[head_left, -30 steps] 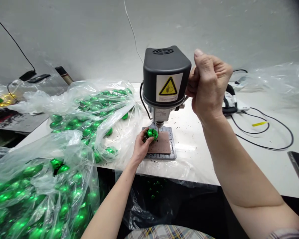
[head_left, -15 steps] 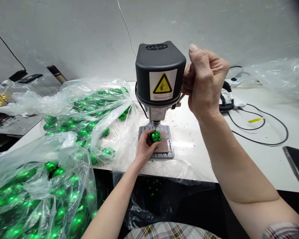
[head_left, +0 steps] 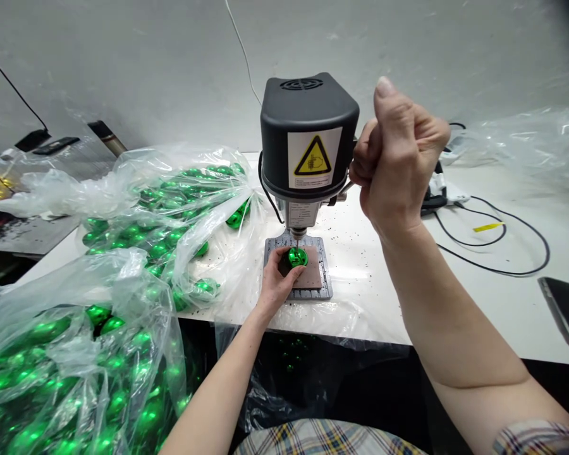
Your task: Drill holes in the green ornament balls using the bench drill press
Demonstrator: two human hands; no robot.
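My left hand (head_left: 281, 273) is closed around a shiny green ball ornament (head_left: 298, 257), thumb and fingers at its sides. It holds the ball on a brown square plate (head_left: 313, 278) over the grey metal base (head_left: 327, 289) of a small drill press (head_left: 308, 136). The thin drill bit (head_left: 297, 242) stands right over the ball's top; whether it has entered the ball I cannot tell. Raised beside the black motor housing, my right hand (head_left: 401, 158) is wrapped round the press's feed lever (head_left: 347, 187), most of which the fingers hide.
Clear plastic bags of green balls (head_left: 171, 196) lie on the left of the white table (head_left: 360, 303), and another bag (head_left: 76, 379) bulges at near left. Dark shavings dot the tabletop. A black cable (head_left: 545, 253) and a phone (head_left: 566, 313) lie at right.
My right hand has shifted slightly to the right, away from the motor housing, still on the lever. My left hand keeps the ball in place under the bit. The view has moved a little.
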